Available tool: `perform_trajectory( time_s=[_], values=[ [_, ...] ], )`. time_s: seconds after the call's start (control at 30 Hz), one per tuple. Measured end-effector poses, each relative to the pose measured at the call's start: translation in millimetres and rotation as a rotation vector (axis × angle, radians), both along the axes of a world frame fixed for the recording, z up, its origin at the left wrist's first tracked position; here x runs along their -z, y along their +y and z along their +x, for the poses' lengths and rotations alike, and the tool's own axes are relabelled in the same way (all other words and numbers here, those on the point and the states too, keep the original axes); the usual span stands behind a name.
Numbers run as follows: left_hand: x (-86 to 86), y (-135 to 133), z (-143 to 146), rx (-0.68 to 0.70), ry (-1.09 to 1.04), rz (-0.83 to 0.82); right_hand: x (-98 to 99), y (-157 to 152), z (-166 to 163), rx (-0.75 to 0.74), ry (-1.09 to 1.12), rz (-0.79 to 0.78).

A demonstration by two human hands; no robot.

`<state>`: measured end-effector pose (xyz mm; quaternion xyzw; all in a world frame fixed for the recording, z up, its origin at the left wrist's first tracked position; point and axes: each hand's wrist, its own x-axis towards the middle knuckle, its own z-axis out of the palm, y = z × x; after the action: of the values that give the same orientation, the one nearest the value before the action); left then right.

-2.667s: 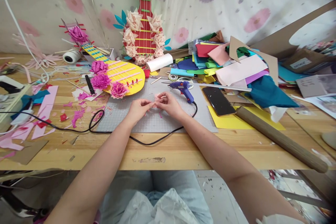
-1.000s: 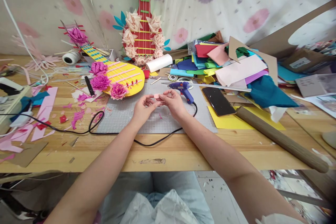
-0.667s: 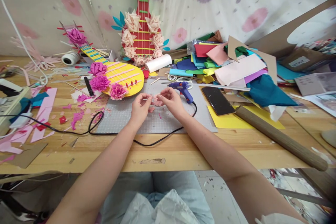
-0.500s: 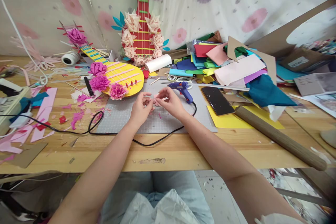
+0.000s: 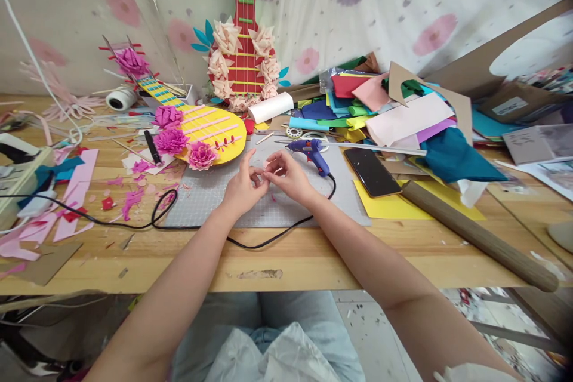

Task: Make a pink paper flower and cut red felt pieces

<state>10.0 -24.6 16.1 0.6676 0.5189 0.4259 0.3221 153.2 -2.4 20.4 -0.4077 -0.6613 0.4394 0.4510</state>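
My left hand (image 5: 242, 186) and my right hand (image 5: 289, 176) meet over the grey cutting mat (image 5: 268, 206), fingertips pinched together. Between them sits a small pale pink paper piece (image 5: 267, 165); both hands grip it. A blue glue gun (image 5: 311, 151) lies just right of my right hand, its black cable (image 5: 161, 215) looping across the mat's front. A yellow paper guitar (image 5: 203, 131) with magenta paper flowers lies to the left of my left hand.
A red paper guitar (image 5: 244, 54) with cream flowers leans on the back wall. A black phone (image 5: 371, 172) lies on yellow paper, a brown roll (image 5: 478, 237) beside it. Coloured paper sheets (image 5: 394, 113) pile at the right. Pink scraps (image 5: 71, 197) litter the left.
My hands drew apart briefly, stretching the pink piece, then closed together again with fingertips touching. The hands stayed over the same spot on the mat.
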Motion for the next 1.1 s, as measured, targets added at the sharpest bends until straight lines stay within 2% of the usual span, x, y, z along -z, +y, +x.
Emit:
perform_trajectory(
  time_s=[0.13,0.23,0.5,0.6,0.63,0.73,0.77,0.8,0.87,0.93,0.97,1.03,1.1],
  values=[
    [-2.9,1,8,0.005,-0.442,-0.245,2.2,3,-4,0.106,0.291,-0.197],
    [-6.2,0,15,0.008,-0.601,-0.390,4.4,3,-7,0.174,0.421,-0.273],
    [-6.9,4,19,-0.144,-0.706,-0.358,8.4,4,-14,0.187,0.456,-0.308],
    [-7.1,6,11,-0.189,-0.699,-0.336,-7.5,4,3,0.182,0.324,-0.214],
    [-7.2,7,8,-0.210,-0.696,-0.324,-16.0,4,14,0.128,0.218,-0.178],
    [-7.2,9,0,-0.281,-0.682,-0.296,-42.4,2,61,-0.151,-0.261,-0.203],
    [-6.9,10,-2,-0.295,-0.677,-0.291,-48.6,1,79,-0.207,-0.421,-0.248],
    [-6.4,11,-3,-0.302,-0.676,-0.288,-52.5,2,96,-0.201,-0.557,-0.293],
    [-4.3,12,-3,-0.300,-0.677,-0.280,-51.9,6,123,-0.020,-0.759,-0.286],
    [-0.8,14,-2,-0.286,-0.665,-0.267,-41.4,13,135,0.245,-0.797,-0.151],
    [1.3,14,-2,-0.275,-0.650,-0.257,-33.6,18,136,0.332,-0.768,-0.087],
    [6.1,15,-1,-0.248,-0.594,-0.231,-16.2,27,128,0.440,-0.650,0.057],
    [10.3,15,-2,-0.224,-0.519,-0.207,-0.5,35,114,0.436,-0.618,0.122]
  ],
)
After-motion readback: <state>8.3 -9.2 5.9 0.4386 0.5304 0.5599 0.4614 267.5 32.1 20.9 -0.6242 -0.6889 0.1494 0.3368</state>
